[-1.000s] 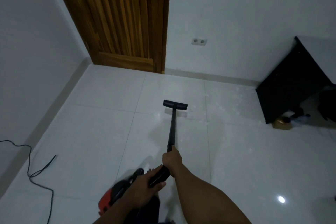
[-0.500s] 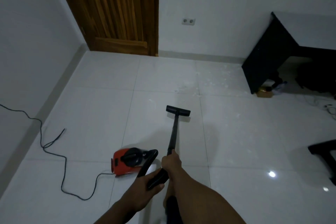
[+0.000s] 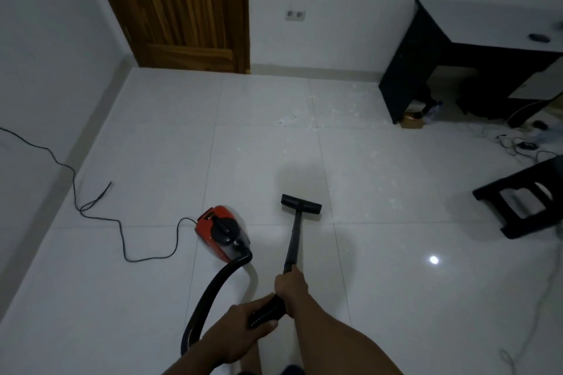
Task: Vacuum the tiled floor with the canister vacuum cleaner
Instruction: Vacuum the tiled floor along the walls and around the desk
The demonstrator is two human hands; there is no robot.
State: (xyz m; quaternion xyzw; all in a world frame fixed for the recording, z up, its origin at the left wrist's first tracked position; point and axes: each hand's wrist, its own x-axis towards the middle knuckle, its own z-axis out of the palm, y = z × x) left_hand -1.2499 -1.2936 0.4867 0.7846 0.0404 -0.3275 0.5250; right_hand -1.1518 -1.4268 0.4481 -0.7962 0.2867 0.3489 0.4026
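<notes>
1. The wand (image 3: 293, 237) is gripped by the right hand (image 3: 290, 286) at lower centre; the ribbed hose cuff (image 3: 265, 312) is clasped by the left hand (image 3: 240, 333).
2. The wand's long axis is run up-frame to the floor head (image 3: 301, 204).
3. Pale debris (image 3: 286, 120) is seen farther up-frame; the canister (image 3: 221, 233) is left of the wand.

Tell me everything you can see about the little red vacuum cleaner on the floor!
The vacuum cleaner is a small canister with a shiny red-orange shell, seemingly plastic, and a black round top with a carry handle. It sits on the white tiled floor, left of the wand. A thick black hose leaves its near end and curves back toward the person. A thin dark power cord runs from its far end, snaking left across the tiles. Neither hand touches the canister itself.
</notes>
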